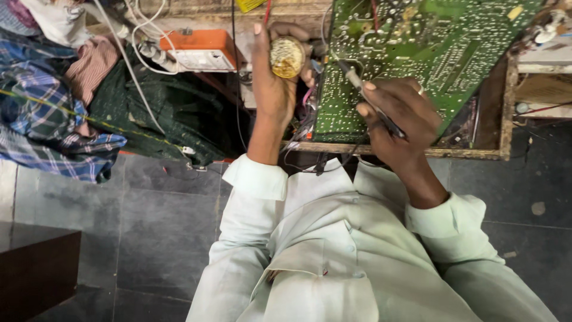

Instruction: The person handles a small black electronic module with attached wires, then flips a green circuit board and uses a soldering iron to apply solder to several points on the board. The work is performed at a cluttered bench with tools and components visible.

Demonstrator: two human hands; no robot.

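Note:
My left hand (pixel 275 77) is raised at the top centre and holds a small round tin (pixel 287 57) with a golden, wiry filling, gripped between thumb and fingers. My right hand (pixel 398 116) grips a thin soldering iron (pixel 363 92) like a pen. Its tip points up and left, resting at the left edge of a large green circuit board (pixel 429 42). The board lies solder side up inside a wooden-framed casing (pixel 506 119). My pale green shirt sleeves fill the lower middle of the view.
An orange and white box-shaped device (pixel 199 50) with white cables sits to the left of my left hand. A heap of checked and dark green cloth (pixel 71 113) covers the upper left. Grey floor tiles (pixel 155 226) lie below, with a dark wooden edge (pixel 36 268) at bottom left.

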